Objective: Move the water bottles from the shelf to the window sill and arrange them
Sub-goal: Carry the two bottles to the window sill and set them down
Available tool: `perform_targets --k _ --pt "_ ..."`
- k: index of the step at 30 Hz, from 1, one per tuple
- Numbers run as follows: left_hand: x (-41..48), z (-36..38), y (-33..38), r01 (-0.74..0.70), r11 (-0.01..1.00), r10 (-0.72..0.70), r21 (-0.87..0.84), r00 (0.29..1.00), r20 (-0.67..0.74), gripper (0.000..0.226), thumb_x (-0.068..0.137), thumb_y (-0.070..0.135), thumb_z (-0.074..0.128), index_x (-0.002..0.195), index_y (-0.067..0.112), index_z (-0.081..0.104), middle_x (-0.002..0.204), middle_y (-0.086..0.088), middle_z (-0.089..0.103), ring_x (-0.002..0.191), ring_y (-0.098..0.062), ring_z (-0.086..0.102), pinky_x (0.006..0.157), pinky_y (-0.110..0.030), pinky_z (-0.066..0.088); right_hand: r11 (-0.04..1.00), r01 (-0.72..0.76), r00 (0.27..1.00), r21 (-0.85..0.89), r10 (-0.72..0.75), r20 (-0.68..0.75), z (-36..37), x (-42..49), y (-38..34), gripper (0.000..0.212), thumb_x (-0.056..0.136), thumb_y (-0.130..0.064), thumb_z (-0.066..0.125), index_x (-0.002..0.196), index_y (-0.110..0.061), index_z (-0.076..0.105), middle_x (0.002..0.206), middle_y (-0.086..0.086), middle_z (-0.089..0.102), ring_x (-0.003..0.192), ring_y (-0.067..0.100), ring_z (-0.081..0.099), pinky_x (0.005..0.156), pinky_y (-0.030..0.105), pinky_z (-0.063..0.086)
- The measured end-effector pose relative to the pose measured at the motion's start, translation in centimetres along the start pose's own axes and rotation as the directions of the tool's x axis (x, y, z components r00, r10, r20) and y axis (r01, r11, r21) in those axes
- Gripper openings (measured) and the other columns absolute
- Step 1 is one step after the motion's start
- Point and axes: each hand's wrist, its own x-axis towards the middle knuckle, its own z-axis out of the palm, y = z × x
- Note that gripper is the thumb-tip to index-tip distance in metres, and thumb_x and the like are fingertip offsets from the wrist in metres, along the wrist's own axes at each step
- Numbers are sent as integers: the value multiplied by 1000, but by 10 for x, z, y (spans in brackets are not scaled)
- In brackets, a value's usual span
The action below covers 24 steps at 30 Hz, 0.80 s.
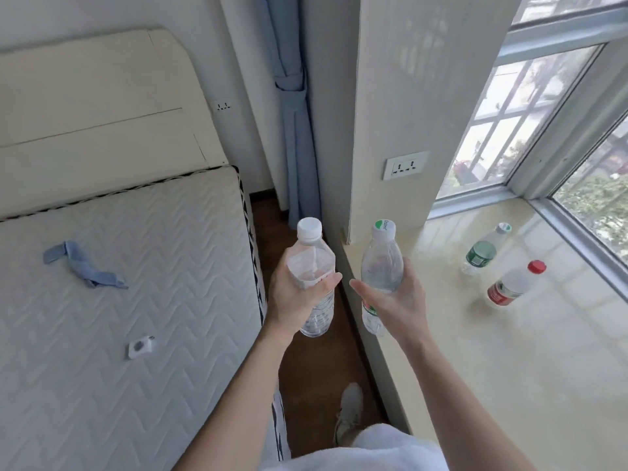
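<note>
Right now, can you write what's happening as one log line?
left hand: holds white-cap bottle | right hand: holds green-label bottle | window sill: two bottles standing

Bright daylight from the window (530, 107); wide-angle edges bend.

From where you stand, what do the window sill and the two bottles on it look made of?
Window sill: likely polished stone or tile, cream and glossy, reflecting the window. Green-labelled bottle and red-capped bottle: clear thin plastic, see-through walls, printed wrap labels.
</note>
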Motion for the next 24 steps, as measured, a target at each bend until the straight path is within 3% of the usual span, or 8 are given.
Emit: perform_targets --k 3,6,8,10,17,22,24 --pt "46 20 16 -18 1000 17 4 998 66 57 69 27 89 109 46 53 105 21 65 101 12 59 76 -4 45 1000 -19 999 20 20 -31 -6 52 -7 61 63 -48 88 112 -31 56 101 -9 66 93 13 66 78 37 58" --pt "87 40 26 -28 999 30 -16 993 118 61 62 42 85 115 41 56 109 14 67 106 -3 63 85 -19 50 999 -33 996 42 36 -76 -17 97 -17 53 69 -32 90 110 -25 57 96 -9 65 82 -2 63 62 16 50" --pt "110 55 30 -29 999 34 -36 987 158 63 60 44 85 117 38 57 110 11 68 107 -6 64 88 -24 51 997 -51 993 51 56 -100 -24 119 -20 49 71 -26 89 108 -21 57 92 -6 64 73 -8 60 55 12 47" --pt "128 70 35 -34 999 41 -39 979 200 61 59 46 85 113 38 58 109 10 68 105 -4 64 84 -20 51 997 -67 989 40 72 -130 -33 133 -19 47 71 -23 88 106 -20 58 89 -7 63 71 -10 59 54 8 45" --pt "181 137 46 -43 998 54 -38 914 401 66 54 51 84 112 27 61 106 10 68 105 -6 64 85 -21 52 984 -177 931 36 179 -319 -71 160 -1 42 70 -21 88 96 -20 55 83 -6 62 64 -8 56 53 6 41" --pt "203 188 48 -48 999 42 -6 803 594 53 57 40 87 102 32 60 96 17 68 96 -2 65 78 -17 49 950 -285 810 124 308 -500 -102 159 18 47 65 -25 90 93 -21 53 83 -5 61 63 -2 56 52 10 44" --pt "210 206 45 -36 999 26 2 749 662 55 55 41 88 102 34 60 97 16 69 98 -3 65 81 -22 51 938 -312 751 148 339 -566 -111 154 24 49 65 -27 91 95 -23 53 85 -9 62 69 -2 58 54 10 45"
